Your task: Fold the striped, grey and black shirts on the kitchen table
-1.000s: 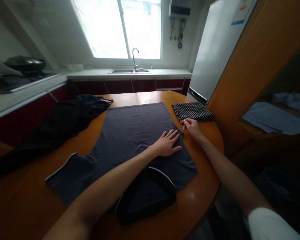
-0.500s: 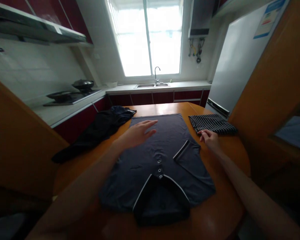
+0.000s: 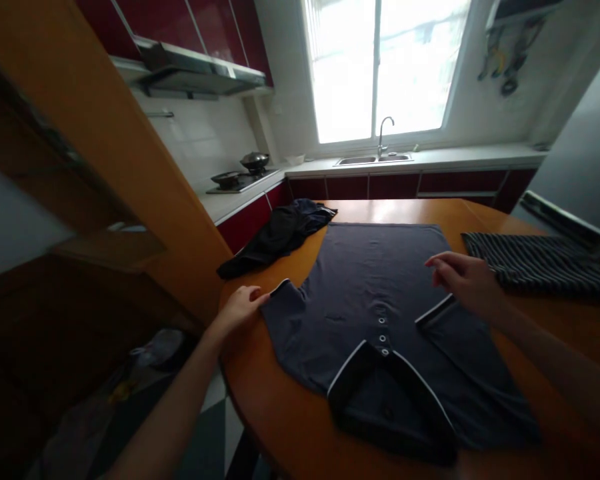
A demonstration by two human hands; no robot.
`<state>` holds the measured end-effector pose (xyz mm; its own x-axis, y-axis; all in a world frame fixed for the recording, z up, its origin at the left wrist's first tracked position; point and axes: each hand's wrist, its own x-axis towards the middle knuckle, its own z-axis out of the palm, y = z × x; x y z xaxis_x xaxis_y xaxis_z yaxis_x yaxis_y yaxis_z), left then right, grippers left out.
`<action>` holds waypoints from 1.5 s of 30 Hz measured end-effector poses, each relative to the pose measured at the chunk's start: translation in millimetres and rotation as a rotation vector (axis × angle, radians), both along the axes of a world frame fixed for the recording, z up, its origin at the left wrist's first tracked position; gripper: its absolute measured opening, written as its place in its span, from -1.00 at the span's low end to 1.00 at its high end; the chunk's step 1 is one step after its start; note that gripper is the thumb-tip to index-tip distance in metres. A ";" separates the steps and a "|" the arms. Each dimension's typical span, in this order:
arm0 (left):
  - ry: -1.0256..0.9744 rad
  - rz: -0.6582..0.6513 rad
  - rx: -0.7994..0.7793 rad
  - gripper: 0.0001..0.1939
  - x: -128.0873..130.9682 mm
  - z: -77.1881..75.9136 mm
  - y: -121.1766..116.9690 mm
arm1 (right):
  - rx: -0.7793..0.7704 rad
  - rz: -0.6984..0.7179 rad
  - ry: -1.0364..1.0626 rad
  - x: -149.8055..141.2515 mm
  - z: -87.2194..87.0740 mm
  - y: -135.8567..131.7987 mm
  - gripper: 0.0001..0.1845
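Observation:
A grey-blue polo shirt (image 3: 360, 280) lies spread on the table, its dark, white-edged collar (image 3: 395, 407) towards me and its buttoned placket (image 3: 383, 333) facing up. At the left side, my left hand (image 3: 243, 307) has its fingers closed on the cuff of the outstretched sleeve (image 3: 285, 303). The other sleeve (image 3: 445, 327) is folded inwards over the shirt's body. Just above that sleeve hovers my right hand (image 3: 467, 280), its fingers loosely curled with nothing visible in them.
The orange wooden table (image 3: 260, 393) has a curved edge. Dark clothing (image 3: 285, 233) lies at its far left, and a folded striped cloth (image 3: 535, 260) lies at the right. Beyond are the stove (image 3: 245, 181), sink (image 3: 357, 161) and a fridge (image 3: 590, 153).
My left hand has gone from above the shirt to its left sleeve cuff. The right hand has moved inwards over the folded sleeve. The view has turned left.

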<state>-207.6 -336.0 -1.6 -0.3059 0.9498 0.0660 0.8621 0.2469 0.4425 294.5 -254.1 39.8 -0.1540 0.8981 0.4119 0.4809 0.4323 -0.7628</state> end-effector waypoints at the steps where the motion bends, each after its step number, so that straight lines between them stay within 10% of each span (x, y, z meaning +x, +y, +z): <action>1: -0.018 -0.011 -0.002 -0.55 2.0 -2.0 -0.8 | 0.011 0.030 -0.019 -10.8 4.7 0.9 -0.70; 12: -0.154 -0.032 -0.060 -0.78 14.1 5.7 0.6 | -0.071 0.336 -0.009 -104.6 9.2 12.3 -0.75; 19: -0.343 -0.308 0.131 -0.76 87.0 40.7 17.2 | -0.584 0.438 0.143 -169.7 -22.9 16.1 -0.79; 24: -0.643 -0.605 -0.132 -0.59 118.8 39.7 47.8 | -0.841 0.455 0.297 -184.9 -41.6 7.1 -0.75; 35: -0.347 -0.650 -0.072 -0.56 50.3 1.7 94.8 | -0.367 0.526 0.047 -179.9 -83.3 -3.6 -0.79; 45: -0.441 -0.735 -0.133 -0.38 46.9 -5.3 89.8 | -0.359 0.510 0.242 -177.0 -67.6 -13.8 -0.79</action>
